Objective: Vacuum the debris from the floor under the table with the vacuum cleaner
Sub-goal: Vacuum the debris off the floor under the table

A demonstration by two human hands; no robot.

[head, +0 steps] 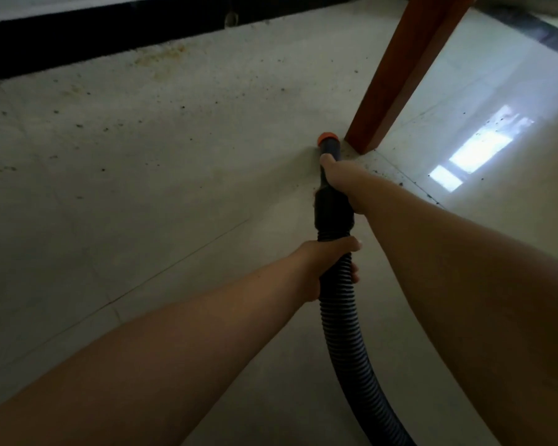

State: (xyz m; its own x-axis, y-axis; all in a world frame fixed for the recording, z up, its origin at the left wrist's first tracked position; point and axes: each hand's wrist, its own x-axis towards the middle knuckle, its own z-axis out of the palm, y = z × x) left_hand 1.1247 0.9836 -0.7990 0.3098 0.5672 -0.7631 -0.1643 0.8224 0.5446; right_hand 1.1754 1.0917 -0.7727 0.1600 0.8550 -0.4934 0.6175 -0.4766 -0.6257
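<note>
Debris (78,125) lies as dark specks across the pale floor (174,194), thickest toward the black baseboard (78,43) and again in a line to the right of the wooden table leg (397,78). The person holds the vacuum hose (342,317) with both hands, probably to keep it steady at arm's length. The right hand (337,178) grips the rigid black nozzle tube (327,149) close to its orange tip (325,137), which gives fine aim. The left hand (329,268) wraps around the ribbed hose just below the cuff, likely taking its weight and stopping it from kinking. The orange tip sits low, just beside the foot of the table leg, a corner where grit tends to collect. Much of the floor still shows specks, so the job looks far from done.
</note>
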